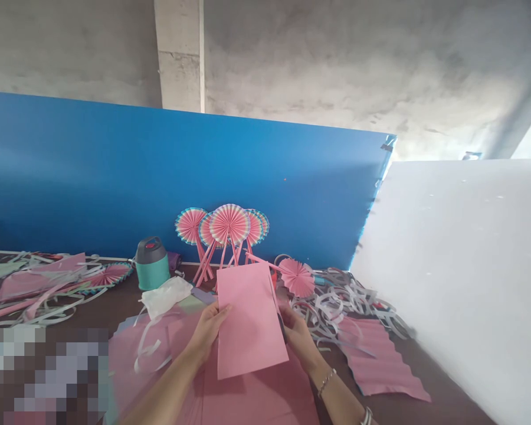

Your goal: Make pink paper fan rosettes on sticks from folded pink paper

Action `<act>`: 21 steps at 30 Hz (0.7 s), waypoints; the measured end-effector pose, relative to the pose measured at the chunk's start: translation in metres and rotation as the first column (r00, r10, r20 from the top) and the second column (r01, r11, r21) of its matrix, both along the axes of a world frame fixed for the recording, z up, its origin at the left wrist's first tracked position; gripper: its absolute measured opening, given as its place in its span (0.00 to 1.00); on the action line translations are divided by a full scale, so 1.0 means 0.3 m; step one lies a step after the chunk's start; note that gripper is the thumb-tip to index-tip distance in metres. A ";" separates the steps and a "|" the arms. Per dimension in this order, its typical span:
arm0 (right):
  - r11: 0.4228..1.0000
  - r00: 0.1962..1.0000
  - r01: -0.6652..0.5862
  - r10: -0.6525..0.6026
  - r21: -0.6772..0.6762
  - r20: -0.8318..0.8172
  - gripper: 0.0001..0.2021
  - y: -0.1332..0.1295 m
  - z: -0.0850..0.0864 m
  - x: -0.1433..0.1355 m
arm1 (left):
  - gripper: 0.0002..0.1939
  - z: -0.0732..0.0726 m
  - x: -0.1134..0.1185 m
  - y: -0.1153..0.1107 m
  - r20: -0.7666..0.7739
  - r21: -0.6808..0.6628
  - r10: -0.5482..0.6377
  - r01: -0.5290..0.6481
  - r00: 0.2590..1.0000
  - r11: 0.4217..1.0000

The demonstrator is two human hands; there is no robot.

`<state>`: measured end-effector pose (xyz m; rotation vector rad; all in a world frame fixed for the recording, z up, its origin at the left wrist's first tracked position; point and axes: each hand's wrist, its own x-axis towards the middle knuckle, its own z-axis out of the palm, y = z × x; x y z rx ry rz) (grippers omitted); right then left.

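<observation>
A folded sheet of pink paper (pixel 250 321) is held up over the table in front of me. My left hand (pixel 212 324) pinches its left edge, thumb on the front and fingers behind. At the paper's right edge, my right hand (pixel 295 333) is closed around dark-handled scissors (pixel 284 328), whose blades are mostly hidden by the paper and fingers. A narrow pink strip (pixel 275 295) stands slightly apart along that edge. Below both hands lie large pink sheets (pixel 256 401), stacked flat.
Several pink paper fans (pixel 230 225) stand against a blue partition (pixel 115 171). A teal container (pixel 153 271) and a white plastic packet (pixel 167 295) sit left. Paper strips (pixel 336 304), a loose pink fan (pixel 297 278) and a pleated pink sheet (pixel 380 360) lie right, by a white panel (pixel 469 265).
</observation>
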<state>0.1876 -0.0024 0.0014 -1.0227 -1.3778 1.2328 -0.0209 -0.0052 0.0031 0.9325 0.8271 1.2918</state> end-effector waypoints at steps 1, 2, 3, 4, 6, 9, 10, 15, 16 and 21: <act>1.000 1.000 0.001 -0.001 0.002 0.002 0.24 0.001 -0.001 0.000 | 0.22 0.000 0.001 0.001 0.002 -0.002 0.001 -0.001 1.000 1.000; 1.000 1.000 0.003 -0.003 0.004 0.003 0.24 0.002 -0.003 0.000 | 0.22 -0.001 0.001 0.001 0.002 -0.005 0.004 -0.004 1.000 1.000; 1.000 1.000 0.006 -0.006 0.007 0.003 0.24 0.003 -0.004 -0.001 | 0.21 -0.002 0.001 0.002 0.001 -0.005 0.004 -0.004 1.000 1.000; 1.000 1.000 0.008 -0.008 0.009 0.003 0.23 0.003 -0.005 -0.001 | 0.21 -0.002 0.001 0.002 0.002 -0.001 0.004 -0.004 1.000 1.000; 1.000 1.000 0.007 -0.007 0.010 -0.002 0.23 0.004 -0.006 -0.001 | 0.21 -0.003 0.000 0.003 0.008 -0.002 -0.002 0.002 1.000 1.000; 1.000 1.000 0.003 -0.003 0.014 -0.008 0.23 0.005 -0.006 0.000 | 0.19 -0.001 -0.001 0.002 0.018 -0.012 0.000 0.000 1.000 1.000; 1.000 1.000 0.004 -0.004 0.015 -0.006 0.22 0.005 -0.006 0.000 | 0.18 0.000 -0.001 0.002 0.020 -0.011 0.003 -0.003 1.000 1.000; 0.999 0.999 0.028 -0.029 0.030 0.020 0.21 0.009 -0.010 0.001 | 0.15 0.008 0.000 -0.001 0.032 -0.017 -0.001 0.001 0.999 1.000; 0.999 0.999 0.038 -0.039 0.036 0.023 0.22 0.010 -0.011 0.001 | 0.15 0.009 0.000 -0.001 0.036 -0.027 -0.001 0.002 0.999 1.000; 0.998 0.998 0.048 -0.051 0.050 0.049 0.21 0.015 -0.019 0.004 | 0.16 0.003 0.001 0.004 0.055 -0.057 0.009 -0.006 0.998 0.998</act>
